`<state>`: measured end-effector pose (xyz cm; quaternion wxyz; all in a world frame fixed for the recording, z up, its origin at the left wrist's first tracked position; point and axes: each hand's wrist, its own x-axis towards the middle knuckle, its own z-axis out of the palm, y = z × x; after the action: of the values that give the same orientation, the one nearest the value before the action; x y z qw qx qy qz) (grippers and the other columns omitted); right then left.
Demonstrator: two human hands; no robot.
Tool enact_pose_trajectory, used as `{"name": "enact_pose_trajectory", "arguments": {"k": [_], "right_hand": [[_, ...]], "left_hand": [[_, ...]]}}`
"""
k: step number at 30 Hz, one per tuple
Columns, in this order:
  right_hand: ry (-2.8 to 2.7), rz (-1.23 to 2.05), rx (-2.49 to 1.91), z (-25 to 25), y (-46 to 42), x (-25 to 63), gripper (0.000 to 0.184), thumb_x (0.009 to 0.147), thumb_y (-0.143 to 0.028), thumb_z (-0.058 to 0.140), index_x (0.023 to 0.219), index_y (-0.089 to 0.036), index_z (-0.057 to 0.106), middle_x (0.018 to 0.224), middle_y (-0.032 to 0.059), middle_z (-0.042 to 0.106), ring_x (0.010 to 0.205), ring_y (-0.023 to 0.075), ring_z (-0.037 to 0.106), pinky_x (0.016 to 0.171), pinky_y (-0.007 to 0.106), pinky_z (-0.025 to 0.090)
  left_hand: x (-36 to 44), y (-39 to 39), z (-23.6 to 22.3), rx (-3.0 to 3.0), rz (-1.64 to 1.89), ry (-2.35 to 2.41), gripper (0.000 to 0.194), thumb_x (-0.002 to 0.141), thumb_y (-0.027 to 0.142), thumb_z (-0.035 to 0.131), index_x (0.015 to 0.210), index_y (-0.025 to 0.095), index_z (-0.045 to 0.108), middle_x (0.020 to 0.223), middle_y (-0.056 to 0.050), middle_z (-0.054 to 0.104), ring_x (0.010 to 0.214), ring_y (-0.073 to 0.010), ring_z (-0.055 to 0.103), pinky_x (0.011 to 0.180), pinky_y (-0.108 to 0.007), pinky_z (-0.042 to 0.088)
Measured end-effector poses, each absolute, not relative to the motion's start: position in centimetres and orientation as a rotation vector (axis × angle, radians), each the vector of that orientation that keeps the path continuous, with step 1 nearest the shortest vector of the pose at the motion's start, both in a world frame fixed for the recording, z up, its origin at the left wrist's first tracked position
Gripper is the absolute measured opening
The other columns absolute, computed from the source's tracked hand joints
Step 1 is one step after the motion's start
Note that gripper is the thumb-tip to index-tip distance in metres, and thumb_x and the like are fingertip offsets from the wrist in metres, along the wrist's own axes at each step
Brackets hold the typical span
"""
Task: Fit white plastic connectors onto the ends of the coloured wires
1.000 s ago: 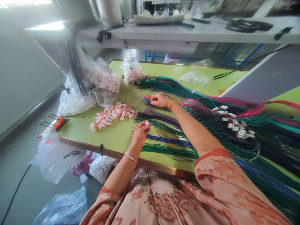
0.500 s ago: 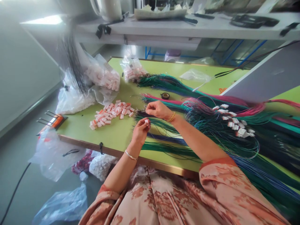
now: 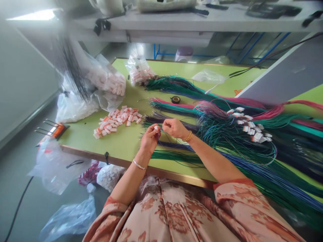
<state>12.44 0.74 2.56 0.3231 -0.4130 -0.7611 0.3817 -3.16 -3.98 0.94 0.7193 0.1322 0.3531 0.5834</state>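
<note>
My left hand (image 3: 149, 138) pinches a small white connector (image 3: 156, 128) above the green table (image 3: 121, 141). My right hand (image 3: 174, 127) is closed right beside it, fingers pinched on a thin wire end that leads back into the bundles of coloured wires (image 3: 227, 134). The two hands almost touch at the connector. A loose pile of white and orange connectors (image 3: 116, 121) lies on the table to the left of my hands. Finished wires with white connectors (image 3: 249, 129) lie on the bundles to the right.
Plastic bags of connectors (image 3: 108, 82) sit at the back left, another bag (image 3: 138, 70) behind. A roll of tape (image 3: 175, 99) lies among the wires. An orange tool (image 3: 54, 129) sits at the table's left corner. Bags (image 3: 58, 168) lie on the floor. A shelf (image 3: 176, 23) hangs overhead.
My right hand has drawn back from the far pink and purple wires toward me and now meets my left hand at the connector. The left hand has stayed almost still.
</note>
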Motion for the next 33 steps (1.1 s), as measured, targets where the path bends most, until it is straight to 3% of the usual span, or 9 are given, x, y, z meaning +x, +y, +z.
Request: {"name": "enact_pose_trajectory", "arguments": {"k": [19,33], "right_hand": [[-2.022,0.928,-1.157,2.27,0.42,12.27,0.022,0.073,-0.032,0.054,0.059,-0.015,0.055,0.051,-0.0037,0.047,0.05,0.0069,0.035,0.049,0.022,0.026],[-1.939,1.067,-1.132,1.92,0.55,12.22,0.022,0.074,-0.033,0.052,0.063,-0.015,0.056,0.052,-0.0048,0.044,0.051,0.0071,0.033,0.05,0.022,0.026]], "left_hand": [[-3.03,-3.89,0.52,0.351,1.292,0.809,0.024,0.069,0.007,0.071,0.09,0.016,0.066,0.084,-0.001,0.065,0.068,-0.0055,0.057,0.067,-0.018,0.048],[-2.49,-4.13,0.47,0.527,1.36,0.919,0.029,0.063,0.022,0.082,0.088,0.018,0.069,0.081,0.0,0.065,0.067,-0.0066,0.054,0.061,-0.019,0.04]]}}
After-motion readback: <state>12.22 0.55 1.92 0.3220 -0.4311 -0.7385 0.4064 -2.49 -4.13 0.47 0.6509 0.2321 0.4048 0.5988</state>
